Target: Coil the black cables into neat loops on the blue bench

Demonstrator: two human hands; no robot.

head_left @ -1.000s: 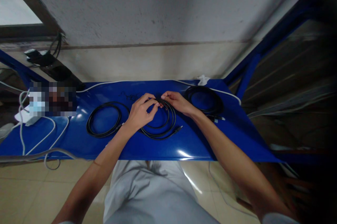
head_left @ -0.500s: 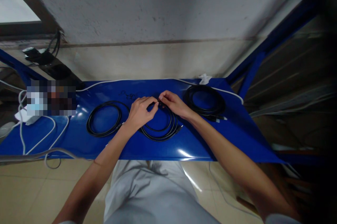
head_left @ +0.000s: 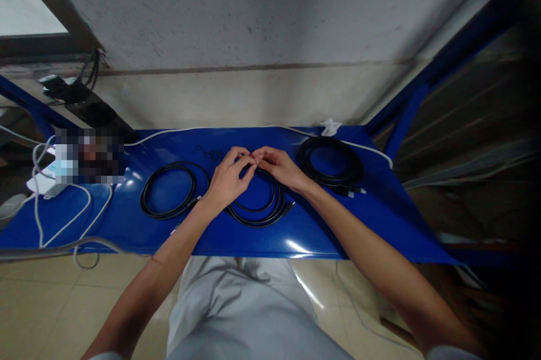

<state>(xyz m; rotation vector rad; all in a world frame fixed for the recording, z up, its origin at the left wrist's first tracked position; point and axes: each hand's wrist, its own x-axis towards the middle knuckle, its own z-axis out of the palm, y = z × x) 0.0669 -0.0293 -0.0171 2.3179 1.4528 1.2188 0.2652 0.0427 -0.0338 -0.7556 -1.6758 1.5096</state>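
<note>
A coiled black cable (head_left: pixel 253 219) lies on the blue tabletop in front of me, its plug end pointing right. At the far side of this coil my left hand (head_left: pixel 232 174) is closed in a pinch. My right hand (head_left: pixel 281 168) pinches at the same spot, and the fingertips of both hands meet there. Whatever sits between the fingers is too small and covered to make out. Left of my left hand lies another black cable coil (head_left: pixel 146 196). To the right, past my right hand, rests a thicker bundle of black cable (head_left: pixel 357 165) with its connectors toward me.
Small thin black strips (head_left: pixel 205 151) are scattered behind my left hand. A white power strip (head_left: pixel 51 180) and looping white cords occupy the left end. Crumpled white paper (head_left: pixel 330 127) lies at the back edge by the wall. A blue frame post (head_left: pixel 406 115) rises at right.
My fingertips have come together above the middle coil, where a small gap showed before. The left index finger has lifted and bent. The cable coils stay where they were.
</note>
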